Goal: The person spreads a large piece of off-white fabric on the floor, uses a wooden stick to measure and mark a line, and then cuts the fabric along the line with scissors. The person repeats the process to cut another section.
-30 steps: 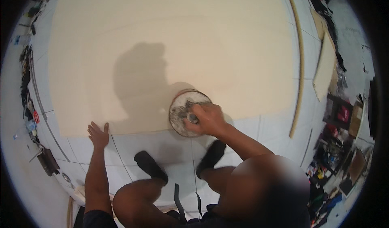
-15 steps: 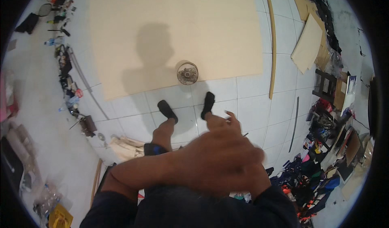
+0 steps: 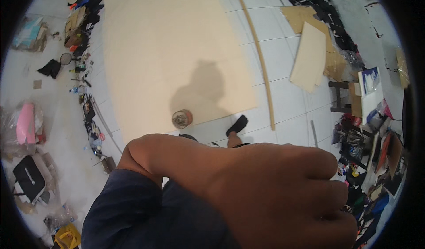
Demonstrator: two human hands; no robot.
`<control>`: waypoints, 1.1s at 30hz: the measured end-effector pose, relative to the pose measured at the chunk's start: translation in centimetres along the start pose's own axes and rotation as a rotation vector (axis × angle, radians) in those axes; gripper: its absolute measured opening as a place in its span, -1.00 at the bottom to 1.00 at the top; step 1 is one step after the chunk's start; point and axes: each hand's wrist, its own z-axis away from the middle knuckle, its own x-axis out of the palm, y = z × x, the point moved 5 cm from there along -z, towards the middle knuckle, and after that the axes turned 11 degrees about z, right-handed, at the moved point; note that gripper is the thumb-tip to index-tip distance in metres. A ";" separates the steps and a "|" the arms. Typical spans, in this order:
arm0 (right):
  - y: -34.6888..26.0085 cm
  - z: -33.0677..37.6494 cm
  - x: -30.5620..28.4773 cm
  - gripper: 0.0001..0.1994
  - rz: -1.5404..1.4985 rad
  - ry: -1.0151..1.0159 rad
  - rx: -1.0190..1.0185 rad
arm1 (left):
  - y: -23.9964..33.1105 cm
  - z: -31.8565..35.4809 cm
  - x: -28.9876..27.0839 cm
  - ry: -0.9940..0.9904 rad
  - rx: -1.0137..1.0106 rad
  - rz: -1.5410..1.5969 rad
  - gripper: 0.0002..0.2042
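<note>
My left arm crosses the lower part of the head view from left to right. At its end my left hand (image 3: 283,191) is very close to the camera, back of the hand up and fingers curled in. Whatever those fingers hold, if anything, is hidden beneath them. My right hand does not show. Beyond the left arm, a round see-through tub (image 3: 180,119) with small bits in it stands on a large cream sheet (image 3: 155,50), near its front edge. One foot in a black sock (image 3: 237,124) is beside that edge.
A long wooden strip (image 3: 259,54) lies on white floor tiles right of the sheet, with cut cream pieces (image 3: 308,58) and brown cardboard (image 3: 335,63) beyond it. A dark stool (image 3: 340,96) and piled clutter line the right wall. Bottles, bags and loose items run along the left.
My left hand has come closer to the camera and moved right, covering more of the view. My right hand, partly seen before, is now out of sight. The view has shifted and turned.
</note>
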 end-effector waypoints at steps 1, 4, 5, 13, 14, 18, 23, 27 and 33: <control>-1.1 -2.1 -3.3 -0.64 -0.007 0.079 -0.089 | -0.8 -1.8 0.8 0.030 0.001 0.041 -0.85; -5.1 -6.5 -13.4 -0.65 -0.318 0.227 -0.183 | -4.8 -6.6 2.9 0.113 0.004 0.148 -0.82; -8.3 -5.7 -17.8 -0.66 -0.367 0.288 -0.139 | -7.1 -7.1 2.7 0.146 0.012 0.151 -0.81; -17.3 -19.1 -28.8 -0.66 -0.247 0.263 -0.315 | -34.1 5.3 -6.6 -0.196 -0.880 -0.608 -0.73; -17.1 -20.1 -29.5 -0.65 -0.284 0.269 -0.327 | -36.4 7.2 -7.3 -0.278 -0.974 -0.684 -0.70; -17.7 -20.6 -31.7 -0.63 -0.374 0.212 0.034 | -45.2 2.5 -8.9 -0.416 -1.470 -0.587 -0.62; -22.2 -19.0 -34.7 -0.59 -0.401 -0.118 0.240 | -52.5 -19.0 -14.6 -0.196 -1.142 -0.362 -0.54; -29.5 -22.5 -41.1 -0.61 -0.632 0.016 0.288 | -58.3 -34.5 -24.2 -0.032 -0.823 -0.618 -0.61; -32.0 -37.9 -53.7 -0.67 -0.321 0.032 0.184 | -76.5 -37.3 -37.4 0.504 -0.935 -0.360 -0.63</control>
